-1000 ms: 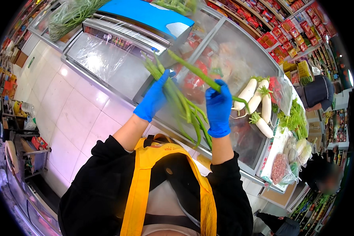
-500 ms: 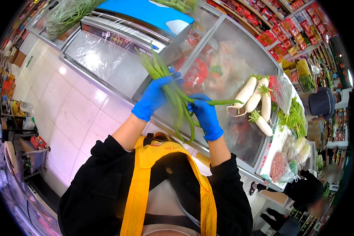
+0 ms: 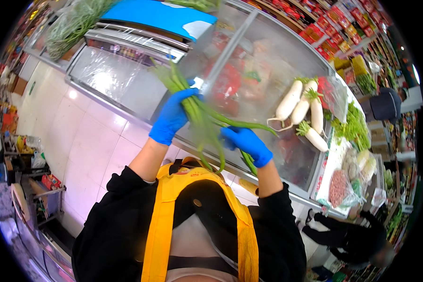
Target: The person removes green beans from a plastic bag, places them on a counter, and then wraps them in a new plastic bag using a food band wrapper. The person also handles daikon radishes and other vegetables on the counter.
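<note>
Your left hand (image 3: 170, 118) is gripping a bundle of long green stalks (image 3: 193, 113) above the chest freezer (image 3: 286, 56), apparently to keep them together, while your right hand (image 3: 248, 144) is curling beside them, its grip indeterminable, left of the white radishes (image 3: 289, 101).

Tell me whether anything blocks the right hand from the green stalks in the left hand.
Nothing visible does: the right hand is close beside the green stalks held in the left hand, though blur hides whether it touches them. The white radishes lie farther right, out of the way.
</note>
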The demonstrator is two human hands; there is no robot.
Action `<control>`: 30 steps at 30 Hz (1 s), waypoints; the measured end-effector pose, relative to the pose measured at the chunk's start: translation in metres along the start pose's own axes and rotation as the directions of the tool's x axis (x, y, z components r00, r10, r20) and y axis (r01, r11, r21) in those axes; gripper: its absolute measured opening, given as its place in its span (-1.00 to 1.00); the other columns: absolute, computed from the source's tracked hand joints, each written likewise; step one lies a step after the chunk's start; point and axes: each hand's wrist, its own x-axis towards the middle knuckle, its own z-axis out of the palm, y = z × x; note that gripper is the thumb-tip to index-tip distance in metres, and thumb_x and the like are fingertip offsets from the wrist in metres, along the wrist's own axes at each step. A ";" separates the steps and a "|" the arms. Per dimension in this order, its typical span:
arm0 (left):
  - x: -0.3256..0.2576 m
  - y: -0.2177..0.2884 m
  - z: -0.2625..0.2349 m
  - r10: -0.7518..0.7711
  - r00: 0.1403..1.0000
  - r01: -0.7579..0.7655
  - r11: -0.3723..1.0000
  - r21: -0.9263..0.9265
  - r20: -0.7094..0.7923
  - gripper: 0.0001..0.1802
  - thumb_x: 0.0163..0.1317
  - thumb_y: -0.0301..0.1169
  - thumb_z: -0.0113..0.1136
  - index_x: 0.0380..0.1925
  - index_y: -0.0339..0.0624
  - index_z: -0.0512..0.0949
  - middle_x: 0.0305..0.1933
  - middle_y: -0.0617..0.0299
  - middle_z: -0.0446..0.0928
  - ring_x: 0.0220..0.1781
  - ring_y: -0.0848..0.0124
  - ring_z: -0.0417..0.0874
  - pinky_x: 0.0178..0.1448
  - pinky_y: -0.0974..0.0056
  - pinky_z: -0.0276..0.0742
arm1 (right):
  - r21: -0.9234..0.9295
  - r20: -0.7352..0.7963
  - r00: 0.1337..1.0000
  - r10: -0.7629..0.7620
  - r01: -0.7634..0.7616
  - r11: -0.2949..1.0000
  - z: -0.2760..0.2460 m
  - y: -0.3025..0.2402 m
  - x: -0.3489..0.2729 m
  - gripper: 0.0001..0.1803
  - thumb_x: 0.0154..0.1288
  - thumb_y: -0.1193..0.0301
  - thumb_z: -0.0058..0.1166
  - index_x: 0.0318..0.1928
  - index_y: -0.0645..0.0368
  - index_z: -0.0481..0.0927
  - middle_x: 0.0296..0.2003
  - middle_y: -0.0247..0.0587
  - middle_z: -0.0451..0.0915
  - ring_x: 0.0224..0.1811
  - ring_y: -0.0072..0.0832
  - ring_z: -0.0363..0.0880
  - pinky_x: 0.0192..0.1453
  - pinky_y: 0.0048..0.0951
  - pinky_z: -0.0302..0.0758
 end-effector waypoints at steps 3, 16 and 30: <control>-0.006 0.003 0.015 -0.018 1.000 0.018 0.998 0.057 0.008 -0.61 0.11 -0.48 0.12 -0.01 -0.16 0.35 -0.28 0.18 0.51 -0.15 0.26 0.53 0.09 0.11 0.44 | -0.266 -0.009 0.993 -0.119 0.112 0.957 -0.004 -0.024 -0.020 -0.57 0.27 0.16 -0.01 -0.13 0.32 0.53 -0.47 -0.20 0.56 -0.47 -0.53 0.50 -0.33 -0.49 0.44; -0.011 0.002 0.031 0.006 0.999 -0.005 1.000 -0.025 0.044 -0.64 0.18 -0.42 0.10 -0.01 -0.15 0.35 -0.13 0.12 0.48 0.01 0.19 0.50 0.15 0.08 0.42 | -0.755 -0.279 0.585 -0.761 0.356 0.550 0.050 -0.051 0.003 -0.56 -0.03 0.37 0.21 -0.07 0.15 0.50 -0.13 -0.05 0.50 -0.12 -0.15 0.49 -0.06 -0.29 0.43; 0.008 -0.005 -0.003 0.078 0.937 -0.030 0.989 0.143 -0.342 -0.66 0.18 -0.11 0.17 -0.33 -0.15 0.42 -0.55 0.26 0.38 -0.44 0.37 0.47 -0.17 0.23 0.50 | 0.320 -0.356 0.891 -0.282 0.400 0.859 0.031 -0.057 0.007 -0.76 0.30 0.39 -0.06 -0.07 0.20 0.47 -0.60 -0.53 0.25 -0.61 -0.78 0.13 -0.57 -0.70 0.03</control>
